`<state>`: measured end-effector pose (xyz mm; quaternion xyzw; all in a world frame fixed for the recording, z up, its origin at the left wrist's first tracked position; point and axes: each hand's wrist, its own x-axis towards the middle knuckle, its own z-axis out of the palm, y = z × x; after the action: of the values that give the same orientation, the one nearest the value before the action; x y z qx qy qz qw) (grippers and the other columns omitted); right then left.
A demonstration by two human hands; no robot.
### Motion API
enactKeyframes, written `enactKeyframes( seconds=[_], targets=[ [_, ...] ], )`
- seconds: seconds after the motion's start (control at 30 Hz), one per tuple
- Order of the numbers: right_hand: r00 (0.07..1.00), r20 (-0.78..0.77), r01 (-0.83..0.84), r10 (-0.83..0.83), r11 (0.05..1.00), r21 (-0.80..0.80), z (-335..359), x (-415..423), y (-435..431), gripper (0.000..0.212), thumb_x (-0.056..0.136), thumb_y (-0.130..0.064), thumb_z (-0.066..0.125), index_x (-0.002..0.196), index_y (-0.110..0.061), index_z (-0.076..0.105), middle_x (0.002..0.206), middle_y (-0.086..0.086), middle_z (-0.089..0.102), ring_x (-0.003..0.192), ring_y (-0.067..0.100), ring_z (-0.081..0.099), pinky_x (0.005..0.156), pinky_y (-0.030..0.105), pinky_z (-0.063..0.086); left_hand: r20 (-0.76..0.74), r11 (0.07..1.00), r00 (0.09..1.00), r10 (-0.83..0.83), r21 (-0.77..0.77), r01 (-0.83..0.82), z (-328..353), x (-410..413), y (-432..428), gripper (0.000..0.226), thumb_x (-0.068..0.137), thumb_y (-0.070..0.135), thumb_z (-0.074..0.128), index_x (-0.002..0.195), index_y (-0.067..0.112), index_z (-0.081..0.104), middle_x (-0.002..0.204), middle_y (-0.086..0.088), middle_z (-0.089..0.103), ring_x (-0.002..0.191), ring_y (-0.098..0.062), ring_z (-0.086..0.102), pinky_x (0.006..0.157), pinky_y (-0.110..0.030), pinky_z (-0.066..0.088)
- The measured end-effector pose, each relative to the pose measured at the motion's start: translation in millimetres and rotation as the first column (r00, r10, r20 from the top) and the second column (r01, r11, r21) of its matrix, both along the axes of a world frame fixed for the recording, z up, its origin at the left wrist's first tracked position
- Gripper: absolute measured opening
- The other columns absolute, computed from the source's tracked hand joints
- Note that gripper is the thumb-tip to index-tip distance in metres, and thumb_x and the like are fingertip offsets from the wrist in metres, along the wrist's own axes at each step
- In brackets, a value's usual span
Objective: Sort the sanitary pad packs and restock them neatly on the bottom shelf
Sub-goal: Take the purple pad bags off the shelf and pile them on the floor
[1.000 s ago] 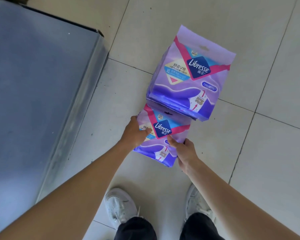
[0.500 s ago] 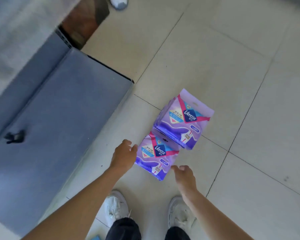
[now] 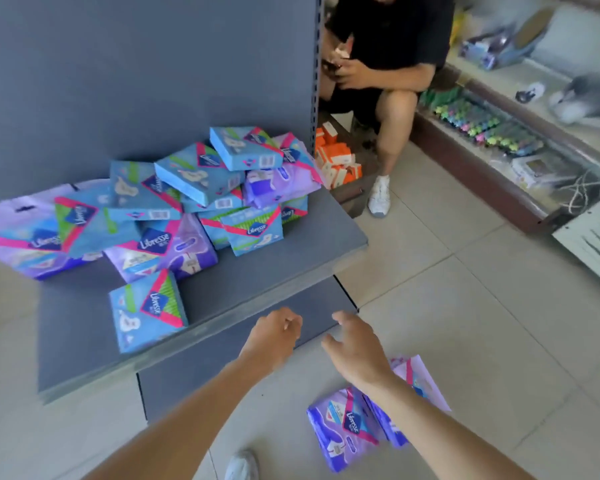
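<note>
Grey shelf (image 3: 291, 247) w/ jumbled pad packs (image 3: 194, 178); left hand (image 3: 274, 337), right hand (image 3: 357, 348) empty, fingers loose. Sorting step; next prob. grip one pack.

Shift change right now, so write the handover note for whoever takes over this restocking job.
Left hand: empty, fingers loosely curled, in front of the shelf.
Right hand: empty, fingers spread.
Mixed pile of blue and purple packs lies jumbled on the grey shelf. One blue pack lies apart near the front. Purple packs lie on the floor under the right arm.
Done: some purple packs set apart on the floor.
Left: sort the pile by kind, then line everything up neatly on the shelf.
</note>
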<state>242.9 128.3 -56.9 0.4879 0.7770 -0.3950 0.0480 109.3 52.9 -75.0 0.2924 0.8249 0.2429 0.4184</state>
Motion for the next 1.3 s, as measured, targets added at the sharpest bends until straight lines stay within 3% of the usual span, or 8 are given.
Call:
enactKeyframes(
  seconds=[0.13,0.3,0.47,0.6,0.83,0.97,1.13,1.3],
  targets=[
    [0.98,0.007,-0.196,0.197,0.973,0.121,51,-58,-10,0.051,0.092,-0.025,0.051,0.139,-0.011,0.04,0.139,0.006,0.048,0.128,0.023,0.046,0.103,0.03,0.037,-0.103,0.997,0.992,0.074,0.038,-0.071,39,-51,-42,0.024,0.092,0.016,0.043,0.073,0.023,0.057,0.092,-0.008,0.07,0.09,-0.028,0.065,0.081,-0.033,0.052],
    [0.932,0.033,-0.361,0.36,0.919,0.16,80,-124,-39,0.05,0.092,-0.024,0.051,0.139,-0.011,0.039,0.139,0.007,0.047,0.13,0.024,0.043,0.103,0.033,0.038,-0.095,0.941,0.936,0.339,0.051,-0.335,62,-120,-112,0.023,0.094,0.022,0.047,0.098,0.009,0.066,0.096,-0.01,0.07,0.093,-0.029,0.065,0.085,-0.038,0.053],
    [0.906,0.009,-0.421,0.423,0.899,0.122,77,-176,-69,0.052,0.091,-0.024,0.054,0.139,-0.011,0.039,0.144,0.005,0.043,0.133,0.022,0.041,0.102,0.032,0.037,-0.084,0.869,0.865,0.495,0.054,-0.492,63,-178,-174,0.014,0.084,0.021,0.054,0.07,0.018,0.056,0.089,-0.018,0.069,0.082,-0.037,0.064,0.083,-0.046,0.052],
    [0.892,-0.003,-0.448,0.451,0.888,0.107,67,-211,-88,0.048,0.09,-0.021,0.057,0.134,-0.007,0.043,0.141,0.008,0.047,0.131,0.024,0.042,0.101,0.03,0.037,-0.17,0.836,0.822,0.544,0.019,-0.549,52,-221,-209,0.018,0.094,0.017,0.05,0.096,0.008,0.065,0.101,-0.016,0.068,0.097,-0.034,0.064,0.089,-0.04,0.052],
    [0.935,-0.01,-0.351,0.356,0.928,0.126,34,-260,-74,0.033,0.086,-0.022,0.062,0.115,-0.007,0.054,0.121,0.01,0.06,0.112,0.029,0.054,0.082,0.031,0.042,-0.12,0.789,0.781,0.613,0.047,-0.613,12,-275,-211,0.026,0.088,0.016,0.056,0.063,0.016,0.051,0.079,-0.015,0.065,0.071,-0.025,0.056,0.066,-0.032,0.041],
    [0.948,0.016,-0.313,0.317,0.928,0.203,13,-283,-58,0.037,0.087,-0.026,0.061,0.116,-0.005,0.052,0.117,0.014,0.06,0.107,0.032,0.056,0.076,0.031,0.042,-0.137,0.83,0.82,0.555,0.019,-0.558,0,-291,-189,0.016,0.088,0.019,0.054,0.073,0.015,0.055,0.078,-0.015,0.063,0.07,-0.027,0.052,0.064,-0.032,0.041],
    [0.968,0.032,-0.249,0.25,0.936,0.248,-1,-302,-46,0.058,0.088,-0.025,0.064,0.131,0.004,0.039,0.132,0.021,0.047,0.121,0.036,0.047,0.09,0.036,0.042,-0.224,0.831,0.81,0.542,-0.002,-0.556,-8,-316,-174,0.015,0.086,0.02,0.057,0.075,0.01,0.059,0.082,-0.013,0.065,0.072,-0.029,0.056,0.064,-0.033,0.047],
    [0.99,-0.027,-0.134,0.142,0.971,0.197,-11,-321,-41,0.073,0.085,-0.03,0.069,0.135,0.007,0.03,0.138,0.024,0.04,0.126,0.037,0.043,0.096,0.039,0.039,-0.27,0.787,0.761,0.59,-0.02,-0.617,-11,-343,-169,0.036,0.083,0.025,0.065,0.111,0.008,0.049,0.101,-0.007,0.057,0.085,-0.029,0.057,0.073,-0.035,0.049]
  ],
)
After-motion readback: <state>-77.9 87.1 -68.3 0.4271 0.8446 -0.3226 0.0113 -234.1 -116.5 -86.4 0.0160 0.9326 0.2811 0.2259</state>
